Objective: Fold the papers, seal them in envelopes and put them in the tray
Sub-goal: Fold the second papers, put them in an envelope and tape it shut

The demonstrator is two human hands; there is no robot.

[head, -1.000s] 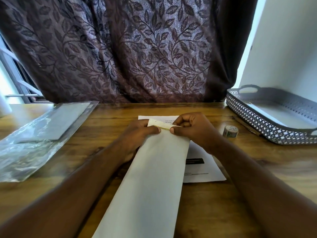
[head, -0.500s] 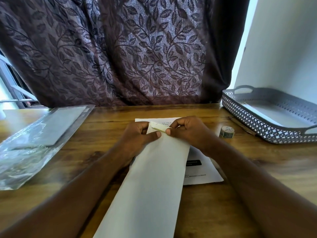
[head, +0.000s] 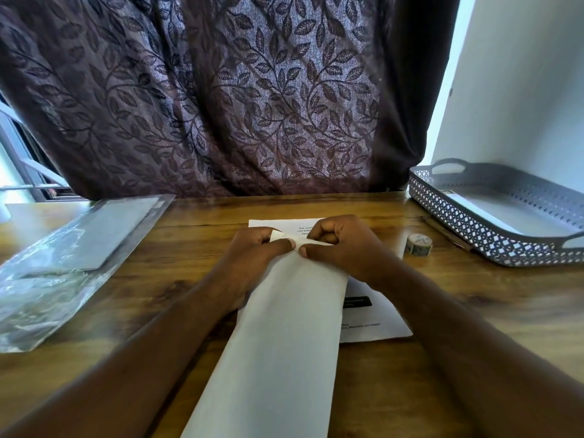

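A long white envelope (head: 284, 336) lies lengthwise on the wooden table, running from the near edge to the middle. My left hand (head: 252, 257) and my right hand (head: 341, 248) both pinch its far end, thumbs touching on top, with the small flap (head: 282, 238) showing between the fingers. Under the envelope lies a printed paper sheet (head: 373, 320) with a black bar on it. The grey perforated tray (head: 493, 235) stands at the right, with a white envelope inside.
A clear plastic sleeve (head: 63, 257) with grey sheets lies at the left. A small tape roll (head: 418, 244) and a pen (head: 448, 235) rest between the paper and the tray. A patterned curtain hangs behind the table.
My thumbs have come together at the envelope's far end, and the flap is pressed lower and shorter than before. The view has shifted slightly.
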